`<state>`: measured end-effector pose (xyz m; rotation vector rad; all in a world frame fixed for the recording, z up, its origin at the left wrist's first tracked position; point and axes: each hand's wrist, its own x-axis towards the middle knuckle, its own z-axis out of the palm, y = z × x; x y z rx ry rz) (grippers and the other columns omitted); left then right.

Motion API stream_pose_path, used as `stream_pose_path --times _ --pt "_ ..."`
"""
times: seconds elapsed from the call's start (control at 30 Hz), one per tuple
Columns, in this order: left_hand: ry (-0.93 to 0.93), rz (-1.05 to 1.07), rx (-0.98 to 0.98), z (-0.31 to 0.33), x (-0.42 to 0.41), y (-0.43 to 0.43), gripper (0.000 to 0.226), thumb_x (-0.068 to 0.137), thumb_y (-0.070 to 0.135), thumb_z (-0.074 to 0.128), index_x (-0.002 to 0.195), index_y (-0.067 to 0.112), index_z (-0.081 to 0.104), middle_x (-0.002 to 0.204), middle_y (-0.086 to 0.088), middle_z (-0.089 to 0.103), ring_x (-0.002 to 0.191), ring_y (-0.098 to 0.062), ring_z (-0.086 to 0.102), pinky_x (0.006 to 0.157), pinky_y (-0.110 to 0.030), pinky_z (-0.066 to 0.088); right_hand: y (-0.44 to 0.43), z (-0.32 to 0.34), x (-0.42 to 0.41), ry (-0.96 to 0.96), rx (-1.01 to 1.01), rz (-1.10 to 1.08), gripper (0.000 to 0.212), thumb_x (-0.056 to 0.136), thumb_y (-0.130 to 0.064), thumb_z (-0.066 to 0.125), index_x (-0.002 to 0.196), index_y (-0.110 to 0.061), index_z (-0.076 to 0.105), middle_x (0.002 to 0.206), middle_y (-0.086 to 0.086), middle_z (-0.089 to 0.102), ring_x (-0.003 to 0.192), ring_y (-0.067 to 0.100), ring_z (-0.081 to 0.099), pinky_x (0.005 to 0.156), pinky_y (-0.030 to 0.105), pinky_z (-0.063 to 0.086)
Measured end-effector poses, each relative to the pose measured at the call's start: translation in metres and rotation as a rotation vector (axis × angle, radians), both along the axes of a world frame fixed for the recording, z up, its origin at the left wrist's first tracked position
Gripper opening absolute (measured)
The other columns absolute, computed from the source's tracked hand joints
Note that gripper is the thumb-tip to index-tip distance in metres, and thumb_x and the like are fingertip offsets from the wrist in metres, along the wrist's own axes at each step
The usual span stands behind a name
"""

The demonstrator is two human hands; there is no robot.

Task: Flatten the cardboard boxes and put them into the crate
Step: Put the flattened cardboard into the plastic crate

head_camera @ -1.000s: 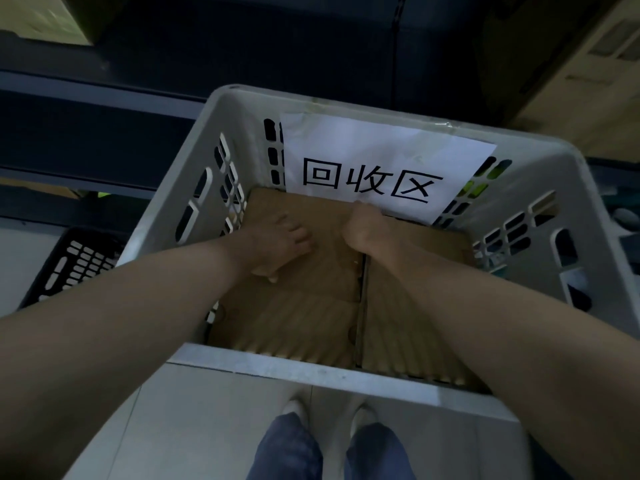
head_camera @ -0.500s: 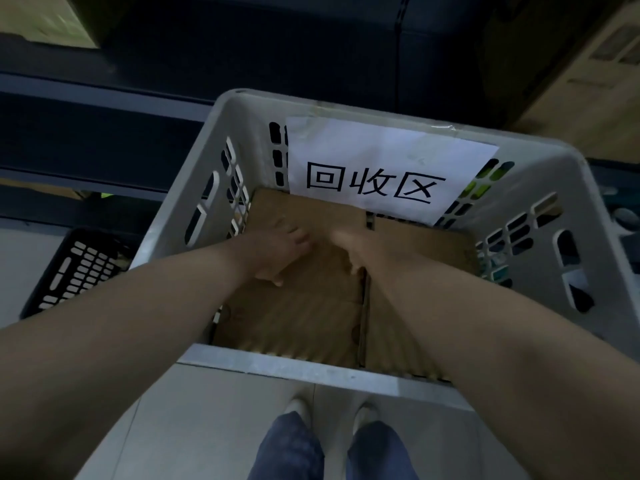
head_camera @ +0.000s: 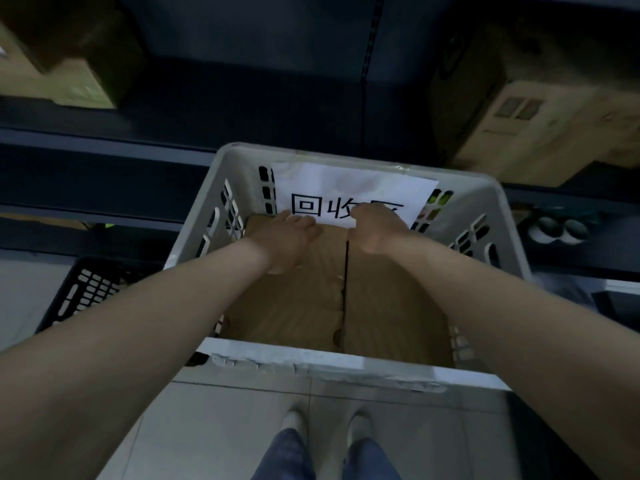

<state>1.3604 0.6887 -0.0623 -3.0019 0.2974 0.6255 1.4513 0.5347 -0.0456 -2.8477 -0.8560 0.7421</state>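
A grey slotted crate [head_camera: 311, 362] stands on the floor in front of me. Flattened brown cardboard [head_camera: 294, 306] lies inside it, and a dark seam splits it from a second panel [head_camera: 391, 306] on the right. Both my arms reach into the crate. My left hand [head_camera: 287, 237] lies flat on the left panel, fingers stretched toward its far edge. My right hand [head_camera: 377, 230] is at the far edge of the right panel with its fingers curled down over that edge, tips hidden. A white paper label [head_camera: 346, 181] with black characters hangs on the crate's far wall, partly behind my hands.
A black slotted crate [head_camera: 86, 289] sits on the floor to the left. Dark blue shelving [head_camera: 104, 161] runs behind the crate, holding brown boxes at the upper right [head_camera: 554, 126] and upper left [head_camera: 62, 81]. My shoes [head_camera: 294, 424] stand on light tiles just before the crate.
Both hands have slid from the middle of the cardboard to its far edge by the label. The camera has pulled back and up, so the crate looks smaller.
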Motion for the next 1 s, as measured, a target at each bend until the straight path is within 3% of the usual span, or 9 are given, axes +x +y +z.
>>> stream_pose_path --times 0.13,0.3,0.57,0.77,1.0 --pt "-0.017 0.038 0.011 0.039 -0.001 -0.015 0.072 0.093 0.030 0.053 0.150 0.015 0.013 0.157 -0.008 0.012 0.145 -0.023 0.012 0.118 -0.037 -0.001 -0.020 0.049 -0.002 -0.112 -0.061 0.037 0.031 0.095 -0.019 0.048 0.124 -0.008 0.051 0.121 0.010 0.056 0.107 0.026 0.055 0.079 0.030 0.043" --pt "-0.141 0.057 0.018 0.087 -0.005 -0.039 0.071 0.091 0.026 0.056 0.150 0.014 0.017 0.155 -0.009 0.018 0.143 -0.023 0.018 0.118 -0.037 0.001 -0.042 0.098 -0.014 -0.406 -0.104 0.138 0.026 0.093 -0.017 0.049 0.117 -0.008 0.052 0.113 0.013 0.058 0.102 0.030 0.055 0.072 0.031 0.034" --pt "-0.378 0.019 0.061 0.159 -0.013 -0.081 0.073 0.087 0.031 0.062 0.147 0.015 0.023 0.148 -0.007 0.030 0.136 -0.024 0.029 0.118 -0.041 0.006 -0.078 0.164 -0.038 -0.650 0.001 0.145 0.028 0.091 -0.019 0.052 0.118 -0.010 0.052 0.117 0.010 0.058 0.112 0.030 0.051 0.091 0.038 0.038" --pt "-0.548 -0.068 0.005 0.220 -0.017 -0.096 0.075 0.089 0.032 0.060 0.149 0.015 0.017 0.151 -0.005 0.026 0.141 -0.022 0.023 0.119 -0.039 0.004 -0.111 0.221 -0.065 -0.755 0.013 0.021 0.039 0.093 -0.033 0.053 0.124 -0.010 0.048 0.123 0.011 0.056 0.119 0.030 0.048 0.100 0.040 0.035" --pt "-0.751 -0.342 -0.093 0.267 -0.029 -0.104 0.074 0.087 0.030 0.062 0.147 0.014 0.023 0.148 -0.006 0.030 0.139 -0.022 0.024 0.119 -0.040 0.004 -0.116 0.257 -0.126 -0.982 -0.004 -0.298 0.035 0.091 -0.027 0.052 0.122 -0.012 0.049 0.123 0.009 0.057 0.122 0.029 0.047 0.104 0.040 0.033"
